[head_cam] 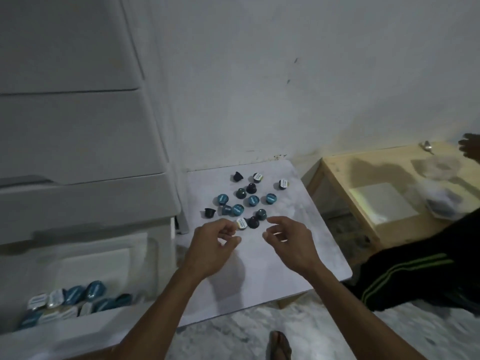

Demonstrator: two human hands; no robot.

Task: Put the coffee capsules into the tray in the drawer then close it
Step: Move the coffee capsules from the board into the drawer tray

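- Both hands are hovering over the near edge of the capsule pile, and neither one is actually holding anything.
- The left hand (217,244) is curling its fingers loosely, thumb and forefinger apart, with the fingertips just beside a white-lidded capsule (241,223).
- The right hand (287,240) is doing much the same: fingers bent and spread, nothing between them, sitting just short of a dark capsule (253,221).
- The rest of the loose coffee capsules (246,198) are lying scattered on the small white table (298,266), some on their lids, some showing teal or white foil tops.
- Down at the left, the bottom drawer (85,331) of the white drawer unit (78,126) is standing open, and the tray (104,266) inside is already holding a bunch of capsules (75,300) along its near side.
- Off to the right a wooden table (363,183) is sitting near the white one, and somebody else's dark sleeve with green stripes (405,276) is reaching across the frame.
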